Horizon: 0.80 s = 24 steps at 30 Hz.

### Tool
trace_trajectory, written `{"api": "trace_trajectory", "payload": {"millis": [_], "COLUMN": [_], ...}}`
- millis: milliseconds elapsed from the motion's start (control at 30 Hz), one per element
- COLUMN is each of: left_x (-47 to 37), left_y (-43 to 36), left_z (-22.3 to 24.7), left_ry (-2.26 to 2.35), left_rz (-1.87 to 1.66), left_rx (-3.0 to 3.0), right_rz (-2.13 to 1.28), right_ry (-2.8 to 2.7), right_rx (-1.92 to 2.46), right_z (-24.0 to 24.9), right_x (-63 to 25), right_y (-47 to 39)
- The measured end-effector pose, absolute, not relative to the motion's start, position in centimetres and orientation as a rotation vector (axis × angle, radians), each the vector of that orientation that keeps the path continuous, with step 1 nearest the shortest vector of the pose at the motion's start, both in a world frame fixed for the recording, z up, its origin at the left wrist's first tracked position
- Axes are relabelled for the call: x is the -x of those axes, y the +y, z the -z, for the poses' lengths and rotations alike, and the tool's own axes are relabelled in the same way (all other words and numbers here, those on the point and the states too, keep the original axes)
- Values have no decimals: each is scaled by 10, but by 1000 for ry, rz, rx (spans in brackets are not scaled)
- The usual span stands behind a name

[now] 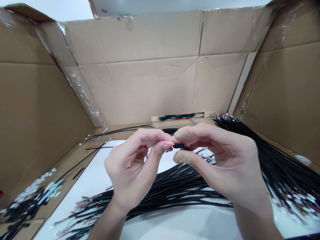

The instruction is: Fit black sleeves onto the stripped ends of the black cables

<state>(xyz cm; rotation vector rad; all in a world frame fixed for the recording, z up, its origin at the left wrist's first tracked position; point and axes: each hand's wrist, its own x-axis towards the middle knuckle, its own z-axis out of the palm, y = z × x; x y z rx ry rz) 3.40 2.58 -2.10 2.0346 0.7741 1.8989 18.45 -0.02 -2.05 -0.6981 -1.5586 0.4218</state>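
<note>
In front of me my left hand [135, 160] and my right hand [225, 160] meet, each closed in a pinch. A short dark stretch of black cable [180, 146] shows between their fingertips. My left thumb and forefinger grip one end of it; whatever tip lies between them is hidden. Tan coverings wrap the thumb and forefinger of my right hand, which pinch the cable from the right. Below both hands lies a thick bundle of black cables [172, 190], with thin coloured wires fanning out at its left end.
Cardboard walls [140, 86] enclose the white work surface [195, 223] at the back and both sides. Along the right runs another large cable bundle [277, 160] with white connectors. White connectors and black pieces [32, 200] lie at left. A slot [177, 117] opens in the back wall.
</note>
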Motion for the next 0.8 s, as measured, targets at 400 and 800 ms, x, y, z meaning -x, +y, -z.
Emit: {"api": "trace_trajectory", "payload": {"millis": [400,800], "left_x": [-32,-34], "left_y": [27,24], "left_z": [21,19], "left_ry": [754,781], "left_rz": [-1894,-1837], "left_rx": [-2099,-1952], "right_rz": [-304,-210], "right_ry": [-1545,-1521], "right_rx": [678,648], "right_z": [25,25], "right_x": [-175,-174], "right_y": [-2,0]}}
